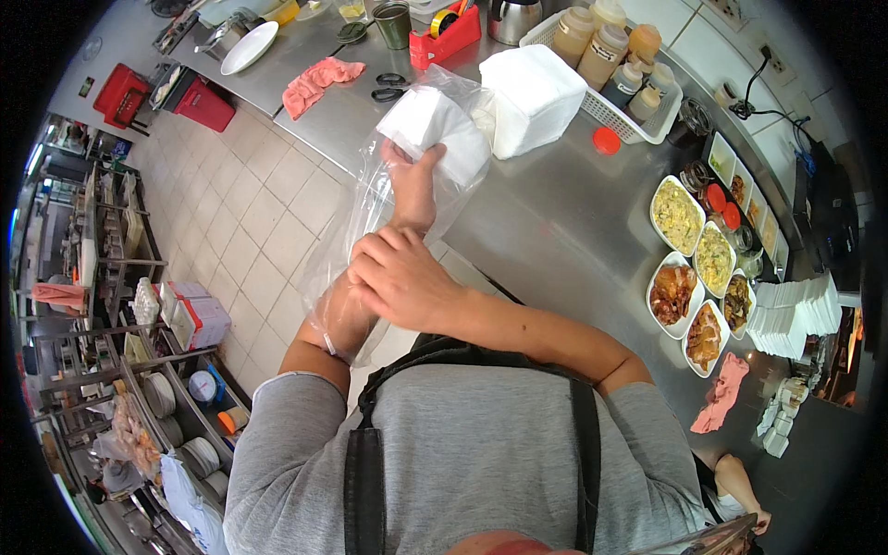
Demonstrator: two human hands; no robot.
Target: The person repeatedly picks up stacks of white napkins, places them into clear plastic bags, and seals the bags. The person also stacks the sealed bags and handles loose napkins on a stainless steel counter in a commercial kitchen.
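Note:
My left hand (415,182) is inside a clear plastic bag (368,201), thumb and fingers closed on a stack of white paper napkins (444,132) that is also in the bag. The bag reaches down my left forearm towards the elbow. My right hand (402,277) lies across that forearm, its curled fingers gripping the plastic. A taller block of white napkins (533,97) stands on the steel counter (548,222), right beside the bagged stack. Black-handled scissors (388,88) and a crumpled pink cloth (319,83) lie left of the bag.
A white basket (617,114) of sauce bottles, a red lid (606,141) and a red tape dispenser (444,41) are on the counter. Dishes of food, including fried rice (676,214), stand right. Stacked white containers (791,316) are beyond. Another person's arm (739,485) shows lower right.

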